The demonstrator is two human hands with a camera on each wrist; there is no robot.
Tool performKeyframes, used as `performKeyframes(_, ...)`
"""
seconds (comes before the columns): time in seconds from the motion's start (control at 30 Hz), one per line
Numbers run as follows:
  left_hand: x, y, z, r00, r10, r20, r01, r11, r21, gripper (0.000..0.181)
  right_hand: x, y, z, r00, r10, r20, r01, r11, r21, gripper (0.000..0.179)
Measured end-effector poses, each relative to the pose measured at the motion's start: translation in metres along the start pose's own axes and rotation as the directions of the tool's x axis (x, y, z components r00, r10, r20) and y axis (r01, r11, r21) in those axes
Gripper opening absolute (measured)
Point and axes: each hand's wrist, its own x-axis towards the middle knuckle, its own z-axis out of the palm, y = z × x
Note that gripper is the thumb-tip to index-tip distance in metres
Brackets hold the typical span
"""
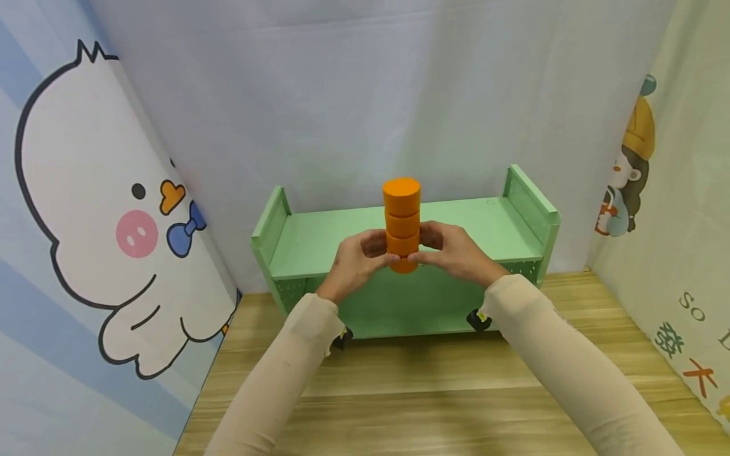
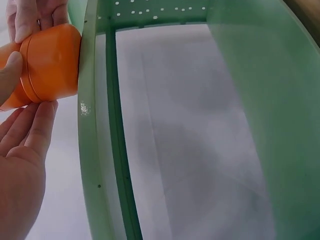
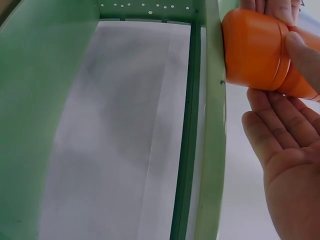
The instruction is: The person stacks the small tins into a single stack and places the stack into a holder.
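A tall stack of several orange cylindrical canisters (image 1: pixel 402 209) stands upright at the middle of a green two-level shelf's upper board (image 1: pixel 325 237). My left hand (image 1: pixel 355 263) holds its lower part from the left, thumb in front. From the right, my right hand (image 1: pixel 456 254) holds the same part, and the two thumb tips almost meet. Both wrist views show the rounded bottom canister (image 2: pixel 55 62) against the board's edge (image 3: pixel 214 150). Fingers of each hand curve behind the stack, partly hidden in the head view.
The shelf has raised end panels (image 1: pixel 530 196) at both sides and a lower board (image 1: pixel 399 323). It stands on a wood-grain surface (image 1: pixel 422 405). A pale curtain (image 1: pixel 365 114) hangs behind, with printed cartoon cloths (image 1: pixel 85 190) at the sides. Black wrist devices (image 1: pixel 479 320) hang below the sleeves.
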Motion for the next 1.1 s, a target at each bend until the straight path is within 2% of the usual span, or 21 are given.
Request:
performKeyframes(0.4,0.009,0.0,0.004,0.999,-0.02,-0.033,0.022,0.998,0.057,0.05,0.009,0.0,-0.003,0.999,0.035,-0.007,-0.036,0.998,-0.053,0.057)
performKeyframes(1.1,0.021,0.002,0.012,0.993,-0.072,-0.092,0.08,0.993,0.083,0.051,0.016,-0.001,0.001,0.996,0.052,-0.073,-0.061,0.991,-0.12,0.055)
